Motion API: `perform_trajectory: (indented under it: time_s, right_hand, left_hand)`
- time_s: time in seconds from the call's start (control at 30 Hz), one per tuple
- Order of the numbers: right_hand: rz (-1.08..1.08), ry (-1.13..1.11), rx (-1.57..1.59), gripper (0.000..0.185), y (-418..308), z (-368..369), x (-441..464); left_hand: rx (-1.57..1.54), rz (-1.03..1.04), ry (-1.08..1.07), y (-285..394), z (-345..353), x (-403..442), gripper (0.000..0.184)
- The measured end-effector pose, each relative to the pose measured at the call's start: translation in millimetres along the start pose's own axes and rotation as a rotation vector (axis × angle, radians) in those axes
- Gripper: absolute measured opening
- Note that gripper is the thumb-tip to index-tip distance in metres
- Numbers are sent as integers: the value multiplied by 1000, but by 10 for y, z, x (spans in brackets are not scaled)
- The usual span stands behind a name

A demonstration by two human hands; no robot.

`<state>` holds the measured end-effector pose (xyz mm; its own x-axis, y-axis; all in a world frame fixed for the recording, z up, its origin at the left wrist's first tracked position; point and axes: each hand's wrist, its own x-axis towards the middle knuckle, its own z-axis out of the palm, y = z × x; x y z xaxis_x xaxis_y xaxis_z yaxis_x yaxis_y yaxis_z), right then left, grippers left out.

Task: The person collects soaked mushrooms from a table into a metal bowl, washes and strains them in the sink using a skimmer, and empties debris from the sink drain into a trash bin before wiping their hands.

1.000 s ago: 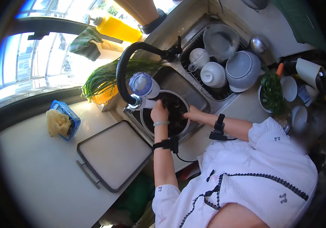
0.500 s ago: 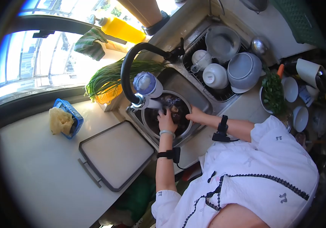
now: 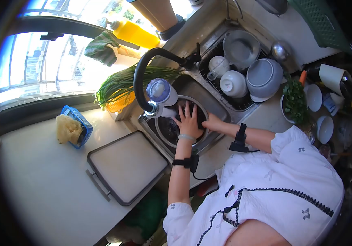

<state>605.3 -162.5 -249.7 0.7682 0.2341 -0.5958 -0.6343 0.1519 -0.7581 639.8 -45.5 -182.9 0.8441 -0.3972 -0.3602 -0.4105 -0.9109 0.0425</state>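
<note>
A round metal basin sits in the sink under the faucet, with dark, wet contents that I cannot name. My left hand, with a bracelet at its wrist, lies over these contents, fingers spread and palm down. At the basin's right rim, my right hand is closed on the edge; some of its fingers are hidden. A white-and-blue filter is fitted at the faucet's end, close to my left fingertips.
Long green stalks lie over a yellow basket behind the sink. Bowls and a grey pot fill the drying rack at right. A cutting board and a blue basket with a sponge occupy the left counter.
My left hand has moved slightly right and up, and its fingers have gone from curled in the dark contents to spread flat over them. My right hand stays at the rim.
</note>
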Motion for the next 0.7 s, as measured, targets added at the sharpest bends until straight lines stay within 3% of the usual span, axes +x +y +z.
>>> perform_trajectory:
  time_s: [0.1,0.13,0.17,0.23,0.27,0.3,0.37,0.4,0.43,0.5,0.53,0.57,0.63,0.7]
  right_hand:
    - [30,-41,50,62,64,-3,6]
    - [44,-15,57,62,57,9,-11]
    - [60,8,66,63,52,35,-35]
    - [62,6,96,63,33,69,-84]
    - [69,10,121,64,21,64,-100]
    - [67,12,125,64,38,60,-100]
    - [39,8,176,60,73,56,-69]
    - [39,9,180,60,68,42,-61]
    - [52,8,146,61,52,17,-45]
    - [69,12,109,61,28,-31,-27]
    - [52,-3,109,63,12,-49,-15]
    - [35,-23,105,66,0,-54,-12]
    - [21,-21,75,65,-57,-39,-54]
    - [2,-13,50,64,-44,-5,-52]
  left_hand:
    - [20,-146,-174,-145,13,143,83]
    - [51,-209,-88,-162,57,160,72]
    - [56,-212,-87,-211,79,184,72]
    - [-136,-469,-186,-383,153,280,55]
    - [-207,-385,7,-511,284,227,45]
    - [-203,-382,7,-615,392,152,45]
    - [-465,-246,352,-802,526,11,43]
    - [-533,-208,230,-900,554,-49,58]
    - [-531,-204,227,-851,502,-138,58]
    - [-508,18,153,-664,354,-332,77]
    - [-376,62,-3,-525,155,-403,92]
    - [-381,57,3,-391,54,-421,92]
    - [-63,62,-79,-169,-27,-379,93]
    - [-58,119,-68,-194,98,-235,92]
